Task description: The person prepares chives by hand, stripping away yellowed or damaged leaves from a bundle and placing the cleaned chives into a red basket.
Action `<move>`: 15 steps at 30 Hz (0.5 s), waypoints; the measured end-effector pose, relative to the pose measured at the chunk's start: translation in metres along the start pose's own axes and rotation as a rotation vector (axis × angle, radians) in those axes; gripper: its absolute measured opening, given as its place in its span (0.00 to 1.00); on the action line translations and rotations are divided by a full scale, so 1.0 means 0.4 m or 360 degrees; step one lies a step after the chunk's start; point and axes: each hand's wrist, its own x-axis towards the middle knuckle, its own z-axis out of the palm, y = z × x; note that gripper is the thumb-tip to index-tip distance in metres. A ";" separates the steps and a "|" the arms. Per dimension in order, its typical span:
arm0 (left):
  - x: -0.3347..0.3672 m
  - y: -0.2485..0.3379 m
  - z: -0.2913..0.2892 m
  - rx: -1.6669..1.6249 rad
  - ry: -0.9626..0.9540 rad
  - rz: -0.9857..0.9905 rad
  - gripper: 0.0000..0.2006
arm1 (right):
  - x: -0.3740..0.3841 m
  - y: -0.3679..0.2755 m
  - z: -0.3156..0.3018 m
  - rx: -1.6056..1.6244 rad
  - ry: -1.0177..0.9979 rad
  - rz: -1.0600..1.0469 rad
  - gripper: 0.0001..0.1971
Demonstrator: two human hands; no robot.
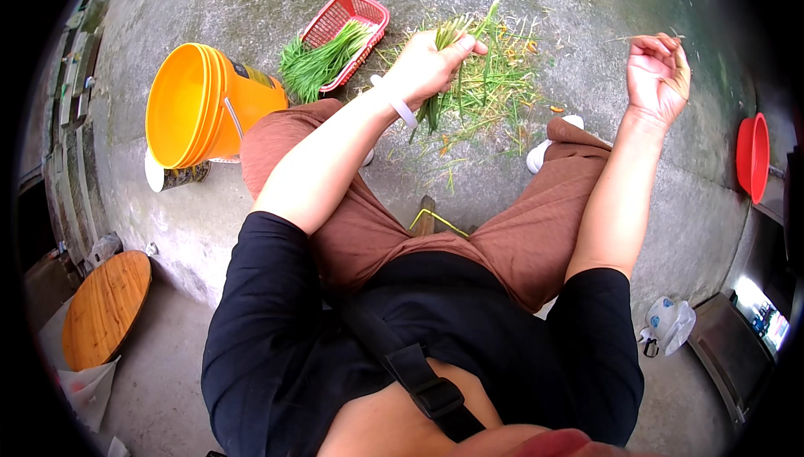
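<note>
My left hand [417,65] is closed around a bunch of chives [431,111], whose pale ends stick out above the fist and green tips hang below. One long blade rises off to the right of the bunch. Out to the right, my right hand [657,80] is raised with its fingers curled, pinching a thin pale strand [618,39]. Under and beyond my left hand, a loose heap of green and yellowed trimmings [502,80] is spread on the concrete. More chives [322,61] lie in a red plastic basket [383,17], leaves hanging over its side.
A yellow bucket [251,97] stands beside my left knee, with a small dark container [186,176] next to it. A red basin [754,158] is at the far right. Lower down are a round wooden board [107,310] at left and a plastic bag [670,325] at right.
</note>
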 end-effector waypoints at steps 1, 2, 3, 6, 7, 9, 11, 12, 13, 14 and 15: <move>0.001 0.002 -0.001 -0.0064 -0.0004 -0.0028 0.12 | -0.001 -0.012 0.002 0.0021 0.0005 -0.0027 0.02; 0.002 0.003 -0.001 -0.0142 -0.0010 -0.0077 0.13 | -0.003 -0.020 0.004 0.0041 0.0058 -0.0073 0.02; 0.003 0.004 -0.001 -0.0145 0.0015 -0.0083 0.13 | -0.005 -0.024 0.007 0.0038 -0.0008 -0.0076 0.02; 0.004 0.006 0.002 -0.0117 0.0086 -0.0070 0.13 | -0.016 -0.014 0.014 -0.0568 0.0060 -0.0111 0.06; 0.003 0.006 0.005 -0.0020 0.0077 0.0000 0.13 | -0.023 0.004 0.010 -0.1161 0.0166 -0.0099 0.07; 0.000 0.008 0.011 0.0166 0.0097 0.0109 0.13 | -0.036 0.042 0.007 -0.2242 0.0098 0.0009 0.13; -0.004 0.012 0.015 -0.0044 -0.0057 0.0076 0.13 | -0.057 0.094 -0.001 -0.2791 -0.0275 0.0043 0.10; -0.006 0.015 0.016 -0.0157 -0.0122 0.0016 0.13 | -0.068 0.118 -0.002 -0.3009 -0.0411 0.0099 0.10; -0.009 0.018 0.017 -0.0228 -0.0201 0.0019 0.13 | -0.078 0.143 -0.001 -0.2847 -0.0562 0.0142 0.09; -0.011 0.022 0.017 -0.0306 -0.0271 -0.0017 0.13 | -0.086 0.167 0.002 -0.2745 -0.0595 0.0280 0.09; -0.012 0.025 0.017 -0.0384 -0.0342 -0.0052 0.13 | -0.097 0.191 0.006 -0.2391 -0.0577 0.0373 0.10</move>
